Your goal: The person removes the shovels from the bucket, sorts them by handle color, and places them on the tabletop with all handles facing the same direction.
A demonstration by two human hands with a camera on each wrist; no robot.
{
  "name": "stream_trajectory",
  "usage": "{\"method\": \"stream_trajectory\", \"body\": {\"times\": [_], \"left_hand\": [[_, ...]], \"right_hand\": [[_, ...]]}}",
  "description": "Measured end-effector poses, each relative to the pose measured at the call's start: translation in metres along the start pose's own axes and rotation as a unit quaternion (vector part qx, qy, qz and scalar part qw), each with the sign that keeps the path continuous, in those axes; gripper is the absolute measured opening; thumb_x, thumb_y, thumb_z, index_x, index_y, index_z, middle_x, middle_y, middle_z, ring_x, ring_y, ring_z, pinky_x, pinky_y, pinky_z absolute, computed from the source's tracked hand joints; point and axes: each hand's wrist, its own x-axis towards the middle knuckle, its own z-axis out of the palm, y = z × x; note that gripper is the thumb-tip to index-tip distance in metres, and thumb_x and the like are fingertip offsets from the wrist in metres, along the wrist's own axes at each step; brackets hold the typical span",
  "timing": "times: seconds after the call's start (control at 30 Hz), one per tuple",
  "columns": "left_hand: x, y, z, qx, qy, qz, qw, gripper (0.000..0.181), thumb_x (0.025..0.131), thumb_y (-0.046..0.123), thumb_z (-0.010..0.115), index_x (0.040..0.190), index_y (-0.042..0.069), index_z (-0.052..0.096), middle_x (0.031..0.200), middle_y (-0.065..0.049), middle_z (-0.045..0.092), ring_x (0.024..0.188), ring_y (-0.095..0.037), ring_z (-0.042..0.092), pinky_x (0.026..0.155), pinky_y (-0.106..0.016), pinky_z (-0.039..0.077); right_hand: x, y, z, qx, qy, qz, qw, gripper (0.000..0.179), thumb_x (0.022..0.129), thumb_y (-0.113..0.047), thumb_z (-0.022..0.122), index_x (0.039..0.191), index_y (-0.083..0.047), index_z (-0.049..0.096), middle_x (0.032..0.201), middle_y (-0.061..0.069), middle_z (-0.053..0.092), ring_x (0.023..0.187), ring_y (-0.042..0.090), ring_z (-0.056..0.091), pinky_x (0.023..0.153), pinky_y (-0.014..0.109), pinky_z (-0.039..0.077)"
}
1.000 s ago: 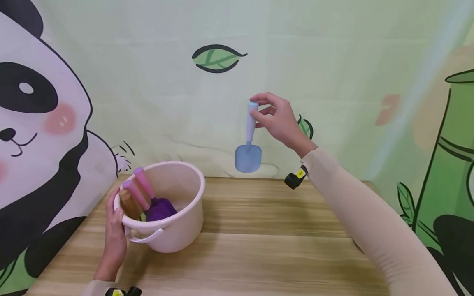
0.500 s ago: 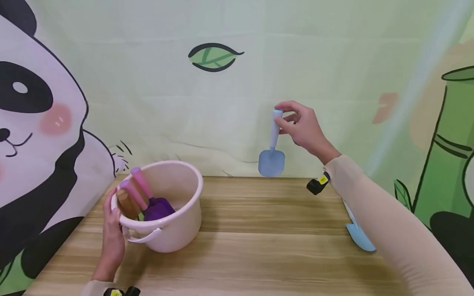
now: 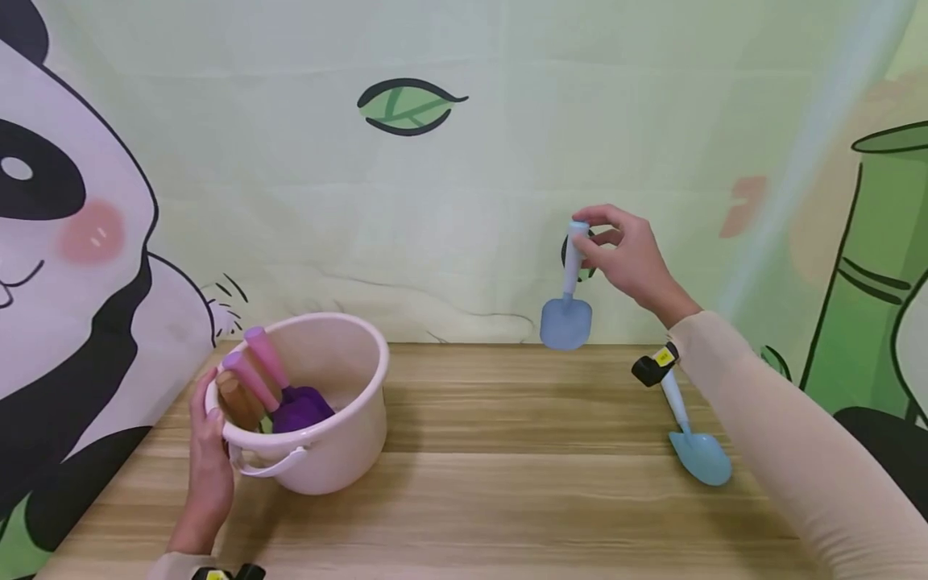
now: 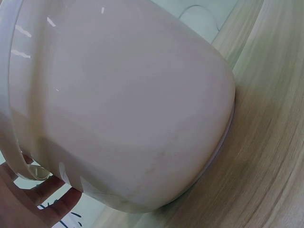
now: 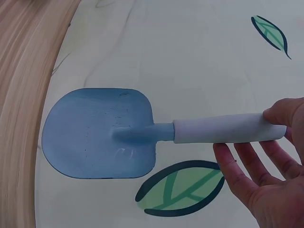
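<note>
In the head view my right hand (image 3: 631, 258) pinches a small blue shovel (image 3: 566, 324) by the top of its pale handle. It hangs blade down above the back of the table. Thumb and fingertips lie on opposite sides of that handle (image 5: 223, 128) in the right wrist view. At the left, my left hand (image 3: 210, 459) holds the rim of a pale pink bucket (image 3: 341, 451), its fingers (image 4: 61, 206) against the outer wall below the lip. Inside the bucket lean two pink-handled tools with purple heads (image 3: 300, 409) and a brown handle (image 3: 239, 401); their lower ends are hidden.
A light blue scoop (image 3: 702, 459) with a pale handle lies on the wooden table (image 3: 500, 491) at the right, under my right forearm. Behind the table's back edge hangs a printed backdrop (image 3: 464, 201) with a panda and leaves. The bucket's handle hangs down at its front.
My right hand has carried the blue shovel to the right and slightly down. The blue scoop has come out from behind the forearm. The left hand keeps its hold on the bucket.
</note>
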Motion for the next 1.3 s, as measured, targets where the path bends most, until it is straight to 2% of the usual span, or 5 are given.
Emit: {"method": "stream_trajectory", "body": {"times": [0.4,0.87,1.0,1.2,1.3], "left_hand": [[0.001,0.002,0.002,-0.010,-0.016,0.002,0.9998,0.055,0.108,0.030,0.026,0.162,0.023,0.025,0.162,0.000,0.025,0.143,-0.016,0.028,0.109,-0.014,0.026],[0.003,0.004,0.002,-0.008,-0.016,-0.001,0.9998,0.055,0.107,0.030,0.027,0.162,0.024,0.026,0.160,0.002,0.027,0.140,-0.018,0.031,0.106,-0.013,0.029],[0.003,0.004,0.002,-0.003,-0.012,-0.002,0.9999,0.055,0.107,0.029,0.027,0.162,0.025,0.027,0.160,0.002,0.027,0.139,-0.018,0.031,0.105,-0.014,0.029],[0.002,0.003,0.000,0.007,-0.016,-0.010,0.9998,0.056,0.107,0.031,0.026,0.163,0.025,0.024,0.162,0.002,0.024,0.142,-0.016,0.028,0.113,-0.021,0.022],[0.001,0.003,-0.001,0.007,-0.014,-0.013,0.9998,0.056,0.107,0.031,0.026,0.163,0.025,0.024,0.162,0.002,0.024,0.142,-0.016,0.027,0.112,-0.019,0.023]], "right_hand": [[-0.009,0.023,-0.015,-0.024,-0.008,0.020,0.9995,0.040,0.101,-0.018,0.067,0.137,-0.004,0.060,0.125,0.013,0.059,0.097,0.028,0.068,0.072,0.028,0.060],[-0.030,0.065,-0.035,-0.041,-0.020,0.081,0.9957,0.041,0.101,-0.015,0.065,0.139,0.001,0.058,0.127,0.019,0.057,0.094,0.021,0.067,0.070,0.031,0.060],[-0.038,0.076,-0.040,-0.043,-0.029,0.085,0.9950,0.042,0.102,-0.015,0.065,0.139,0.003,0.057,0.126,0.021,0.057,0.092,0.022,0.068,0.070,0.032,0.060],[-0.051,0.091,-0.048,-0.046,-0.048,0.097,0.9931,0.043,0.102,-0.016,0.064,0.140,0.003,0.055,0.128,0.023,0.056,0.094,0.023,0.069,0.071,0.035,0.061],[-0.057,0.098,-0.051,-0.047,-0.064,0.100,0.9918,0.045,0.103,-0.017,0.063,0.141,0.005,0.053,0.129,0.024,0.055,0.096,0.025,0.069,0.072,0.037,0.061]]}}
